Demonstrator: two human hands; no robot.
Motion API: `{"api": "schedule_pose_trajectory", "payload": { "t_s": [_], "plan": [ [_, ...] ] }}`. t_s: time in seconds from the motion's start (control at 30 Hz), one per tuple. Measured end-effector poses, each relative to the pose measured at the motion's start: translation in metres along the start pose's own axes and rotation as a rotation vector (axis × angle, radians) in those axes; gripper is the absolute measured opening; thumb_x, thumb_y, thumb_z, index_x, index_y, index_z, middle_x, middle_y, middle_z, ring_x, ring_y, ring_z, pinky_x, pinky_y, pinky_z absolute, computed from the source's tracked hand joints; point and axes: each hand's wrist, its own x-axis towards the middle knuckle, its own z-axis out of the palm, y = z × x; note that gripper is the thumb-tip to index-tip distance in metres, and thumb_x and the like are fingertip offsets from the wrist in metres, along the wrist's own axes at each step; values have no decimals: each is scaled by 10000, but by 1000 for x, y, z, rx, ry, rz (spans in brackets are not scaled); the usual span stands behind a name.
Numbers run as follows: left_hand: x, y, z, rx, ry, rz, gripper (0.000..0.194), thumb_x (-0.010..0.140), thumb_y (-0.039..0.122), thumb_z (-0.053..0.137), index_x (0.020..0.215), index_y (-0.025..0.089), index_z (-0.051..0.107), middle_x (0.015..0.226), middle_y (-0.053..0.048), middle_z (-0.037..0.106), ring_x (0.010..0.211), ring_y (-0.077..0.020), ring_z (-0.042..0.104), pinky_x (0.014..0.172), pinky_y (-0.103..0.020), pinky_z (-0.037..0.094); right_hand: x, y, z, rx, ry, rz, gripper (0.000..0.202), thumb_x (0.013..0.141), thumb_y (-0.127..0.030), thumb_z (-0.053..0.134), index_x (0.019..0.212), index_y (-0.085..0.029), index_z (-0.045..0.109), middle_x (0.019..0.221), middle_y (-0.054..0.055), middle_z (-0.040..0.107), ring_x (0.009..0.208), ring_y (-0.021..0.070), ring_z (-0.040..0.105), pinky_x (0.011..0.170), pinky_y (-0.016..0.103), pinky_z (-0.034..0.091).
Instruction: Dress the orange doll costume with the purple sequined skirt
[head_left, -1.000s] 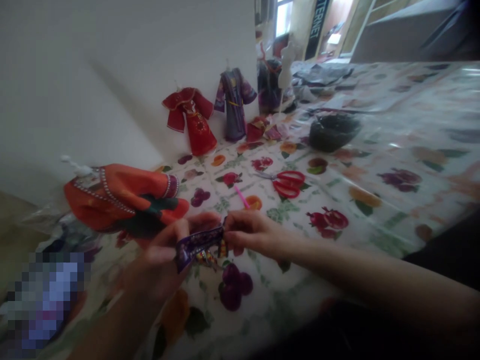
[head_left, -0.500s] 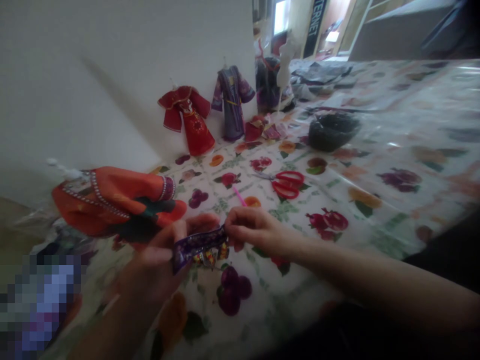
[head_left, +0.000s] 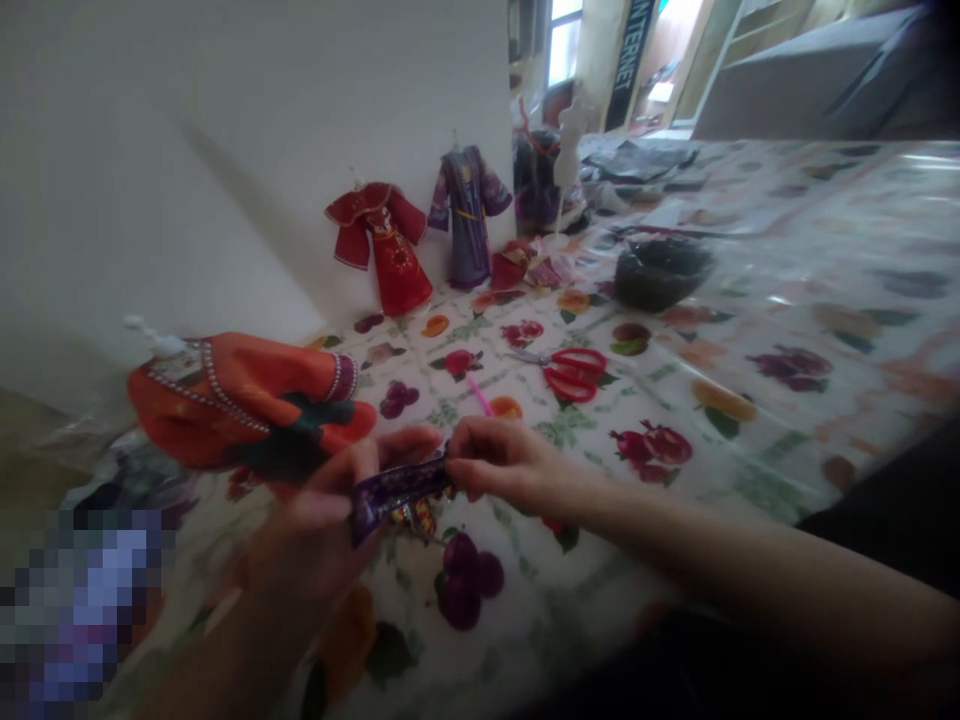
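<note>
At eight o'clock from the red-handled scissors (head_left: 553, 367), the left hand (head_left: 319, 515) and right hand (head_left: 514, 465) still pinch a purple ribbon (head_left: 401, 492). Beneath it, less gold-patterned trim (head_left: 417, 517) shows than before.

A plain pale wall (head_left: 247, 60) rises to my left, a long slanting shadow (head_left: 240, 200) across it. Past its edge, I see a bright window (head_left: 564, 50) and a dark upright sign (head_left: 628, 65) lettered INTERNET. The table (head_left: 795, 300) wears a glossy fruit-printed cover, light glinting toward its far right; nearer me, it dims.
</note>
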Motion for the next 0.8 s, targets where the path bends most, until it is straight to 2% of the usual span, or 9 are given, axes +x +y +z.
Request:
{"api": "schedule_pose_trajectory", "payload": {
  "t_s": [0.2, 0.33, 0.57, 0.7, 0.77, 0.8],
  "plan": [
    [1, 0, 5, 12, -9, -10, 86, 676, 305, 716, 669, 224, 689, 1211, -13, 700, 1237, -334, 570, 976, -422, 521, -1, 0, -1, 2, 26, 11, 140, 807, -309, 626, 770, -189, 564, 697, 6, 590, 625, 112, 544, 570, 242, 438],
    [0, 2, 4, 30, 2, 11, 92, 672, 304, 706, 656, 217, 678, 1211, -21, 700, 1243, -340, 563, 987, -430, 518, -2, -1, -2, 8, 22, 6, 111, 794, -273, 620, 763, -184, 563, 676, -6, 575, 607, 100, 529, 558, 229, 416],
    [0, 0, -7, 27, -102, 108, 131, 743, 327, 630, 741, 202, 667, 1270, -40, 665, 1303, -350, 516, 1005, -480, 510, -4, -6, -6, 13, 46, 29, 77, 779, -221, 623, 774, -169, 567, 677, -14, 578, 607, 91, 527, 558, 215, 409],
    [-5, 8, -10, 50, -80, 137, 167, 773, 344, 594, 744, 194, 661, 1299, -52, 654, 1400, -327, 414, 1028, -428, 507, -5, -7, -8, -4, 89, 43, 70, 770, -208, 621, 760, -166, 565, 679, -14, 566, 622, 98, 537, 587, 228, 441],
    [-11, 12, -16, 60, -51, 126, 201, 781, 366, 573, 746, 197, 677, 1316, -54, 651, 1412, -338, 396, 1017, -429, 520, -7, -13, -13, -33, 110, 20, 67, 775, -211, 610, 762, -167, 561, 685, -10, 572, 616, 103, 547, 584, 234, 450],
    [-14, 12, -22, 75, -16, 77, 184, 786, 349, 574, 785, 211, 695, 1331, -39, 646, 1414, -338, 393, 1029, -433, 514, -9, -19, -19, -74, 124, -5, 60, 782, -212, 601, 775, -168, 561, 686, -8, 577, 610, 105, 548, 573, 232, 444]
  ]
}}
